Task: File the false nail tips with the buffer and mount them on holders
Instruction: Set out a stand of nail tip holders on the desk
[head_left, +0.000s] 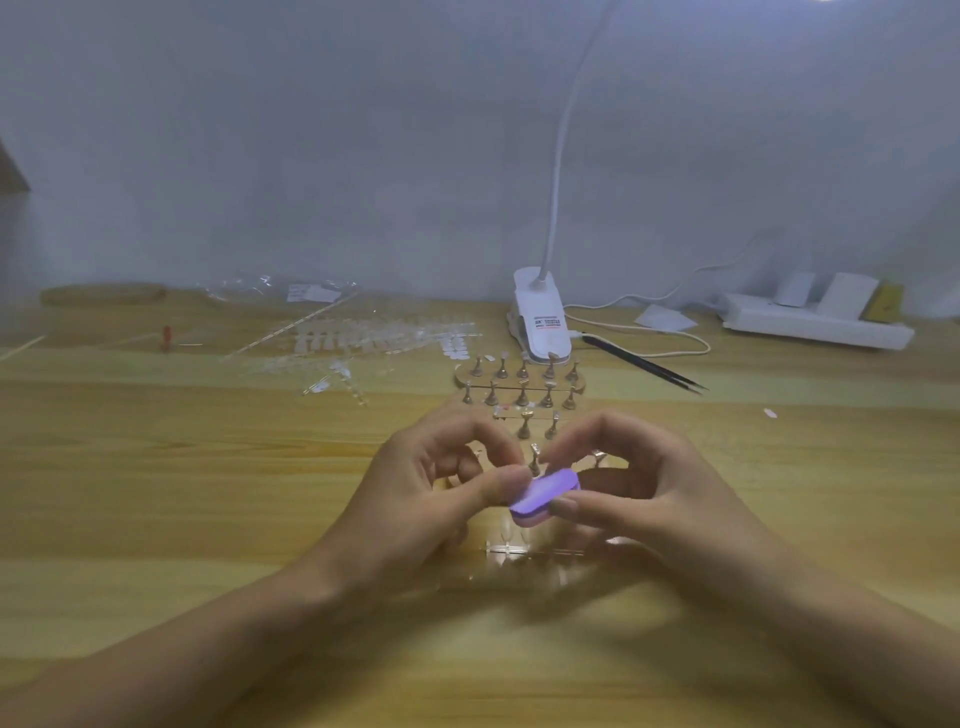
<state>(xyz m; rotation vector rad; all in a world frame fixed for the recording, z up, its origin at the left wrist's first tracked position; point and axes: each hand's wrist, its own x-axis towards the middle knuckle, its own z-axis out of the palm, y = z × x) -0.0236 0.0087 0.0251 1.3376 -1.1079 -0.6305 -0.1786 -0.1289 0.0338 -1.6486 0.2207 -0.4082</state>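
Finding: filing is judged to be the step in hand; mounting is not yet begun.

Your right hand (649, 483) grips the purple buffer (543, 496) between thumb and fingers, above the desk (156, 493) at centre. Its broad face is tilted up toward you, which keeps the abrasive in your sight.

Your left hand (431, 483), at 9 o'clock of the buffer, has thumb and forefinger pinched narrow against the block's left end. What they pinch is too small to resolve; it is judged to be a nail tip.

The holders (522, 387) stand in rows at 12 o'clock of your hands, near enough that mounting should need only a short reach. Whether any is loaded cannot be told.

Clear tip strips (363, 338) lie at 11 o'clock, with one more strip (511, 548) at 6 o'clock, under the buffer.

Tweezers (644, 369) lie at 1 o'clock, beside the lamp clamp (540, 317).
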